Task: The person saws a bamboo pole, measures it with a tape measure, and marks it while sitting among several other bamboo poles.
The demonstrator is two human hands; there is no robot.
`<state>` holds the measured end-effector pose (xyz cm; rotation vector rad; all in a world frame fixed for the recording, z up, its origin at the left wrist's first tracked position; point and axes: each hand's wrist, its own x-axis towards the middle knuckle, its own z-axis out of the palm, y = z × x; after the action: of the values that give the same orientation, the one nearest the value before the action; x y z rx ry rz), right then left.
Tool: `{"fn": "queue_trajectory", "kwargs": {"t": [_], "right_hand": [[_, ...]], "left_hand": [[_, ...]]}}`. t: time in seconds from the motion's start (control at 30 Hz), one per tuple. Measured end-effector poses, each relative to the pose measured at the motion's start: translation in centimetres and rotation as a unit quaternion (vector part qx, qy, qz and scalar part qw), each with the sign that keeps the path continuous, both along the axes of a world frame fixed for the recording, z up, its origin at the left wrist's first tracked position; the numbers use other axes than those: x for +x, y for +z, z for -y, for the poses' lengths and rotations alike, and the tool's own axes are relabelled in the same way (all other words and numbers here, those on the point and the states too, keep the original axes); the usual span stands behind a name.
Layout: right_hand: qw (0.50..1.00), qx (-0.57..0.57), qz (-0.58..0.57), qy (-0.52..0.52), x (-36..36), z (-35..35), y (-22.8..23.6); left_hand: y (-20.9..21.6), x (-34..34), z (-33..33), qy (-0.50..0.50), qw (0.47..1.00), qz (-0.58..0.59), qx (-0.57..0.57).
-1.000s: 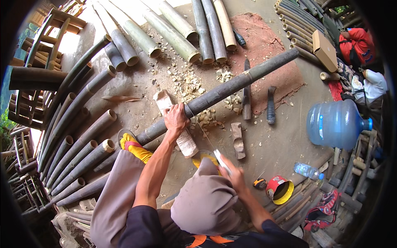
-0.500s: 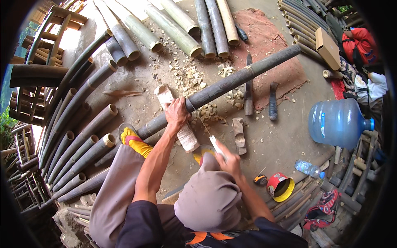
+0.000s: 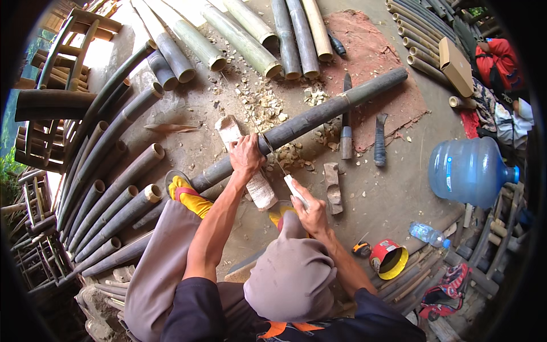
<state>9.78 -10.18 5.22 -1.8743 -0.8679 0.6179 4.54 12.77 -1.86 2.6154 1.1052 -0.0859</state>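
Note:
My left hand (image 3: pixel 246 155) is wrapped over a dark bamboo pole (image 3: pixel 310 122), pressing it down. The pole lies slanted across a pale, notched wooden block (image 3: pixel 261 192); its lower left end is near my left foot (image 3: pixel 191 195), in a yellow sock and sandal. In my right hand (image 3: pixel 312 214) is the white handle of a handsaw (image 3: pixel 295 187). Seen nearly edge-on, its thin blade crosses the pole just right of my left hand. How deep it sits in the bamboo cannot be made out.
Beyond the pole lie wood chips (image 3: pixel 265 108), a long knife (image 3: pixel 346 137) and a dark-handled tool (image 3: pixel 380 142). Bamboo poles (image 3: pixel 137 165) crowd the left; others lie at the top. At right are a blue water jug (image 3: pixel 470 171), a small bottle (image 3: pixel 428 232) and a red-yellow container (image 3: pixel 390 259).
My right hand has pushed the saw forward and slightly left, so more blade shows beyond the pole. My left hand keeps its hold on the bamboo.

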Motion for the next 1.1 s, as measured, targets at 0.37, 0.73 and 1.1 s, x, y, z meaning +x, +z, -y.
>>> {"fn": "queue_trajectory", "kwargs": {"t": [0.37,0.73,1.1], "right_hand": [[0.998,-0.049,0.022,0.018,-0.9,6.8,0.3],[0.996,-0.059,0.057,0.023,-1.7,12.6,2.5],[0.998,0.046,-0.041,-0.014,0.9,-2.5,-1.6]], "left_hand": [[-0.2,0.1,0.0,0.009,1.0,0.001,0.011],[-0.9,-0.3,-0.3,0.013,1.0,0.003,0.013],[-0.4,-0.1,-0.3,0.003,0.999,0.034,0.025]]}}
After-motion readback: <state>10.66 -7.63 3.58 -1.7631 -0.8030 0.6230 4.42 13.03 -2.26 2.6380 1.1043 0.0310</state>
